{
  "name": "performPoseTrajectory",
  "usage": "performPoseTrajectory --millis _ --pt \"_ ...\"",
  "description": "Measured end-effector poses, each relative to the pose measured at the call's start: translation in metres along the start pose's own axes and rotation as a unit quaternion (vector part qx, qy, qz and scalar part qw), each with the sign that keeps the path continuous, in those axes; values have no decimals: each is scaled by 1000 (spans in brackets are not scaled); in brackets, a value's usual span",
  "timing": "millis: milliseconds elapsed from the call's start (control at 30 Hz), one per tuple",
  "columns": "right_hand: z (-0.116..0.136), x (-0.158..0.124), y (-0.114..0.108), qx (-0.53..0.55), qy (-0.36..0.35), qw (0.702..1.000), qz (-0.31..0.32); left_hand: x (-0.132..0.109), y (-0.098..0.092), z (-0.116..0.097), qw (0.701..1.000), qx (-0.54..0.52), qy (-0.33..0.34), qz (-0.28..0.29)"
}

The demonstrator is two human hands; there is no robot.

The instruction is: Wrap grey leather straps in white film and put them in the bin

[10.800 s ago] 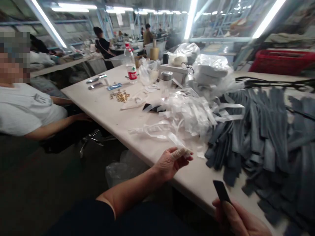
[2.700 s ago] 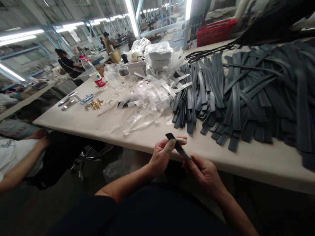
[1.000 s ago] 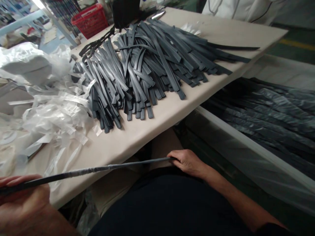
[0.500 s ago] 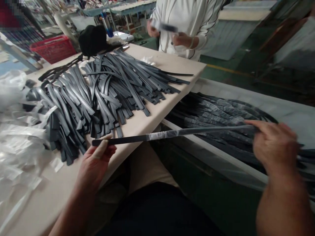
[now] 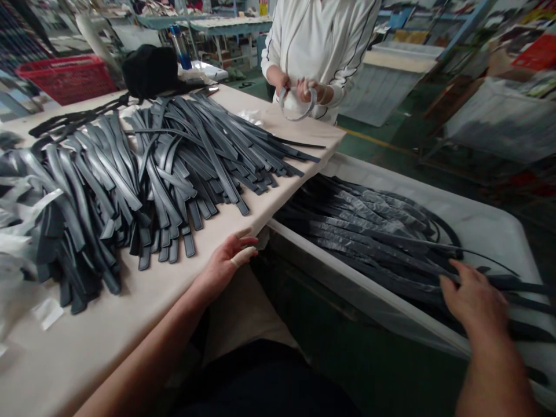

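My left hand (image 5: 226, 262) rests open on the front edge of the beige table (image 5: 143, 301), fingers stretched out, holding nothing, just right of a big pile of dark grey straps (image 5: 143, 168). My right hand (image 5: 475, 301) lies over the plastic-wrapped dark straps (image 5: 373, 226) in a white bin (image 5: 486, 226) to the right of the table. Its fingers are stretched forward onto the straps; I see nothing gripped in them.
A person in a white jacket (image 5: 321, 46) stands at the table's far end holding a curved strip. A red basket (image 5: 65, 78) and a black bag (image 5: 150, 69) sit at the back left. Loose clear plastic strips (image 5: 17, 255) lie at the left.
Half a second ago both hands held one long strap stretched between them. Now the left hand is empty on the table edge and the right hand has dropped onto the straps in the bin.
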State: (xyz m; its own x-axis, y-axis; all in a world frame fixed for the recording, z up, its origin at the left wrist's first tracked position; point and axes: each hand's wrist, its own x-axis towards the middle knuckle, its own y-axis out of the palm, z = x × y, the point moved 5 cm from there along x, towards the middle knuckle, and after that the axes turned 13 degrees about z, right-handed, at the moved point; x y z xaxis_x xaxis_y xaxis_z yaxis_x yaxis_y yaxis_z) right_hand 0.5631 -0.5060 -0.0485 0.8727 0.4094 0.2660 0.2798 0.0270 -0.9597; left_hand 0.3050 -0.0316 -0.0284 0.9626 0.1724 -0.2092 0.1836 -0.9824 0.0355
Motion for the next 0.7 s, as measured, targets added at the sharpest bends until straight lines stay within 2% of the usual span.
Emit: performPoseTrajectory --millis 100,200,300,400,500,600,667,700 --pt "49 14 -10 27 -27 999 -6 -16 -6 3 1000 16 -9 10" --pt "107 44 -16 69 -98 993 -1 -19 -1 1 999 42 -4 20" --pt "164 76 -8 96 -186 977 38 -13 9 -1 997 69 6 39" --pt "206 100 11 100 -236 963 90 -3 21 -4 992 103 20 64" --pt "229 113 29 93 -264 950 136 13 31 -12 986 137 48 78" --pt "235 115 33 95 -278 942 160 38 41 -23 971 207 96 71" --pt "233 113 26 108 -278 941 156 58 52 -32 940 305 143 58" --pt "231 110 21 116 -280 941 152 69 59 -37 915 364 167 53"
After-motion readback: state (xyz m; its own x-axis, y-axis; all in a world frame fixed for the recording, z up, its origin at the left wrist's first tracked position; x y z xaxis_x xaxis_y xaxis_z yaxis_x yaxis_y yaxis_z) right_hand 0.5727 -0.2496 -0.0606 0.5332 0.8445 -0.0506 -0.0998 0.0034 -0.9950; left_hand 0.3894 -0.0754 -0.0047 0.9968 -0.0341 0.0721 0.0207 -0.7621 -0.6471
